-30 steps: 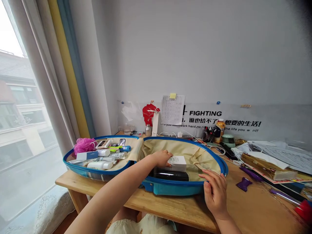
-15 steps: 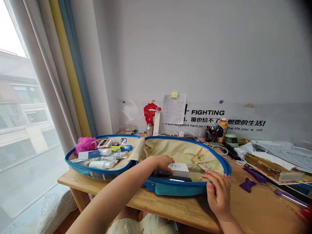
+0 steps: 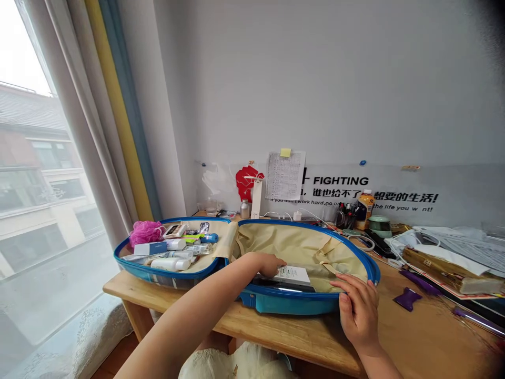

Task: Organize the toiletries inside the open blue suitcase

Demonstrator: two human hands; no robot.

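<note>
A small blue suitcase (image 3: 298, 305) with a beige lining lies spread wide on the wooden desk. Inside its right half, near the front wall, is a white box (image 3: 294, 275) with printing on top. My left hand (image 3: 270, 265) reaches in from the left and has its fingers closed on the box's left end; its thumb is hidden. Under and beside the box lies a dark, glossy flat thing (image 3: 286, 289), partly covered. My right hand (image 3: 357, 308) rests over the front right rim, fingers loosely spread inward and thumb outside.
The suitcase's left half holds a pink bath puff (image 3: 145, 233), a blue-and-white box (image 3: 148, 248), white bottles (image 3: 169, 263) and other small items. To the right are a purple thing (image 3: 407, 299), a brown case (image 3: 437, 268), cables and papers. An orange bottle (image 3: 363, 209) stands behind.
The white box sits slightly lower and flatter, and my left hand has lowered with it. My right hand stays on the rim. The whole view has shifted slightly.
</note>
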